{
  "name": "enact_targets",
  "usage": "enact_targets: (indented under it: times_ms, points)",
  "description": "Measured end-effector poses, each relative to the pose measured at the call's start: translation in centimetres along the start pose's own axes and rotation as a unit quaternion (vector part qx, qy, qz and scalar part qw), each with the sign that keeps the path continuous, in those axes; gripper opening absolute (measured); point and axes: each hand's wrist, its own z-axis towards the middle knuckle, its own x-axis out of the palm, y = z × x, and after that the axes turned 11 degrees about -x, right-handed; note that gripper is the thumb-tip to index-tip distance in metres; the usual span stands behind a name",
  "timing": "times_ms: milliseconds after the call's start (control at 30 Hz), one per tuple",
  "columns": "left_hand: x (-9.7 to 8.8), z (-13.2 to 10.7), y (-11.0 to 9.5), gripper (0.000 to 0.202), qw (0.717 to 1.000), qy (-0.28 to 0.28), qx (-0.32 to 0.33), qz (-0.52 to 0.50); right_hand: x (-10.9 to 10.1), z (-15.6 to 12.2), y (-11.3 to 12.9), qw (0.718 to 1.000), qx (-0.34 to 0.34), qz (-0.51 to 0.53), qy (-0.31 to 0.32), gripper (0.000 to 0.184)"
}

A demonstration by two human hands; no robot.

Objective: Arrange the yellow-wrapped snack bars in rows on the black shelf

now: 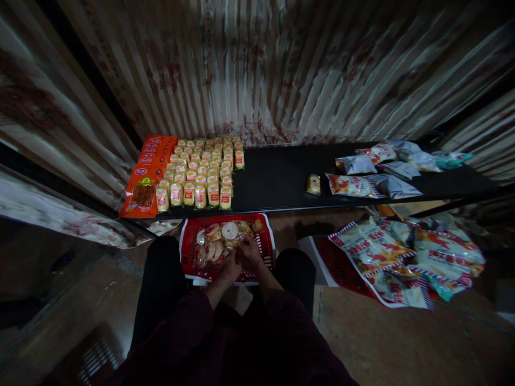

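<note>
A red plastic basket [267, 236] sits between my knees, below the shelf edge. Round pale wrapped pastries [213, 251] fill its left and middle part, and small yellowish wrapped cakes [257, 225] lie toward its far right. My left hand [230, 266] and my right hand [250, 251] meet over the basket's near right part. Both have curled, closed fingers close to the clear packets. Whatever lies between the fingers is too dark and covered to name.
A black shelf [273, 177] holds rows of small yellow cakes [201, 171], orange snack packs [147, 166], a single wrapped cake [313, 184] and several snack bags [354, 185]. On the floor at right, large snack bags [374, 246] heap over another red basket [341, 262]. A patterned curtain [257, 75] hangs behind.
</note>
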Motion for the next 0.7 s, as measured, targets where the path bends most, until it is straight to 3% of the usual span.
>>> enact_targets:
  times_ms: [167, 400, 600, 700]
  points:
    - [-0.3, -0.2, -0.3, 0.051, 0.999, -0.016, 0.002, -0.028, 1.0, -0.3, 0.4, 0.999, 0.016, -0.004, 0.039, 0.014]
    - [-0.3, 0.2, 0.0, 0.045, 0.998, -0.061, 0.002, -0.024, 0.8, -0.3, 0.1, 0.999, 0.009, 0.038, 0.017, 0.023]
    - [-1.0, -0.3, -0.3, 0.028, 0.989, -0.113, -0.049, -0.083, 0.6, -0.6, 0.7, 0.998, -0.006, -0.050, 0.038, 0.005]
    - [-1.2, -0.3, -0.2, 0.023, 0.986, -0.119, -0.064, -0.094, 0.3, -1.2, 1.3, 0.991, -0.001, -0.121, 0.049, 0.014]
